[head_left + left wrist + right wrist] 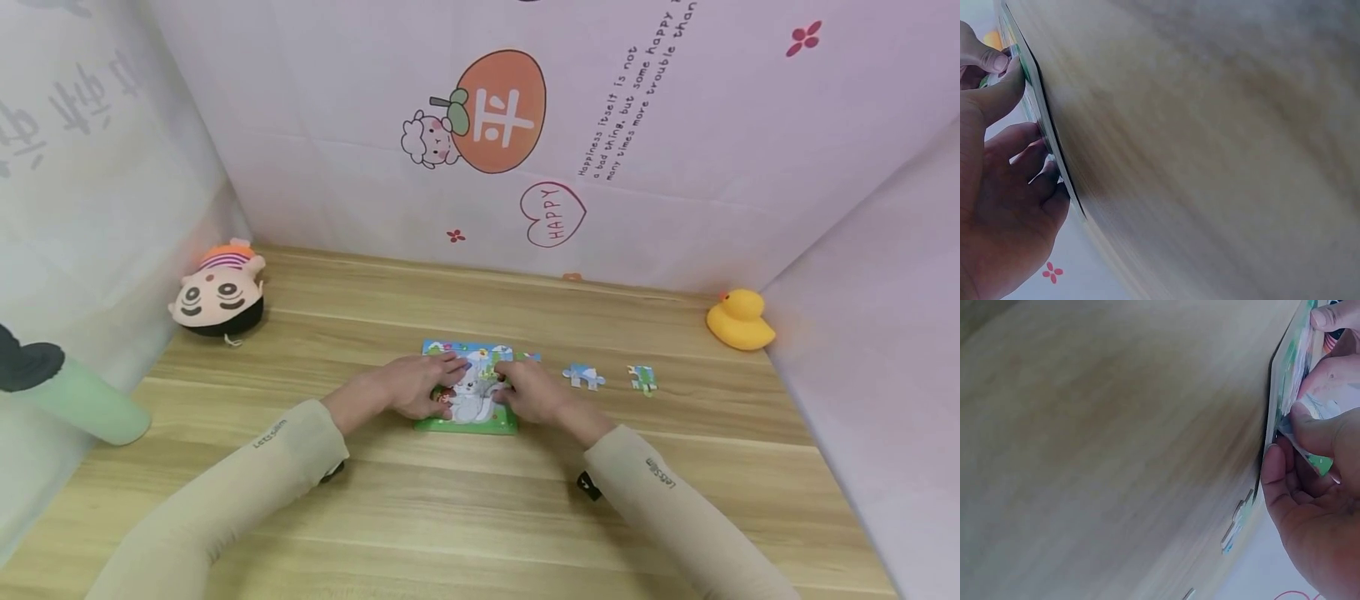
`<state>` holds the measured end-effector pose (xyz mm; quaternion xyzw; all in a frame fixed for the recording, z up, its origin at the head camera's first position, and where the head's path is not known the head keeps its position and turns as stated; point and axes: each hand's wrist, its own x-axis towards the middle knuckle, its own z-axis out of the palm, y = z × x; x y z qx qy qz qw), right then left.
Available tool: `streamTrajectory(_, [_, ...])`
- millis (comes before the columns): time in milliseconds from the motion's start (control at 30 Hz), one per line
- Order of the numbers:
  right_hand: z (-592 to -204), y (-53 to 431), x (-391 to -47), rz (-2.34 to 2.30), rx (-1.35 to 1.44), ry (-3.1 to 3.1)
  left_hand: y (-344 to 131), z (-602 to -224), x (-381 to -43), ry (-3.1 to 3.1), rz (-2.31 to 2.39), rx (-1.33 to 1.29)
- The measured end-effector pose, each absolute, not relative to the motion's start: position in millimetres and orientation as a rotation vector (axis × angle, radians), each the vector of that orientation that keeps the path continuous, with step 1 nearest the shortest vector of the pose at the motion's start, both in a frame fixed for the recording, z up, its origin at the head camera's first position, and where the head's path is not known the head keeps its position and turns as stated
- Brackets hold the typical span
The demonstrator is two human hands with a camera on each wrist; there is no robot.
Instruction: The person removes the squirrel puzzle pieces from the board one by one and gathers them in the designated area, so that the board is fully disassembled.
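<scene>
A jigsaw puzzle (468,408) with a grey animal on green and blue lies flat on the wooden table. My left hand (420,386) rests on its left side; in the left wrist view that hand's thumb (1007,87) presses the surface and the other fingers touch the edge. My right hand (534,392) is at the puzzle's right side. Between its thumb and fingers it pinches a puzzle piece (1321,464), tilted up from the board in the right wrist view. The hands cover parts of the picture.
Right of the puzzle lie loose pieces: a blue-and-white one (583,377), a green one (642,379) and one (529,357) partly behind my right hand. A yellow duck (741,321), a plush doll (221,290) and a green bottle (90,400) stand near the table's sides.
</scene>
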<state>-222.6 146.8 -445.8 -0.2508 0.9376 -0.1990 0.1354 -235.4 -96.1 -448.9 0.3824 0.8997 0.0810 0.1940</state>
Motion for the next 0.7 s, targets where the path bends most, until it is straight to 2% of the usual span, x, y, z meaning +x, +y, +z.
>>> streamTrajectory(300, [-437.8, 165.1, -220.3, -0.698, -0.670, 2.757, -95.4, -448.8, -234.0, 2.517, 0.229, 1.078])
streamTrajectory(433, [-426.1, 190.6, -221.3, -0.814, -0.621, 2.767, -95.2, -448.8, -233.3, 2.512, 0.243, 1.078])
streamTrajectory(700, [-406.9, 257.1, -219.4, -0.806, -0.732, 2.925, -97.0, -447.4, -233.4, 2.515, 0.251, 1.068])
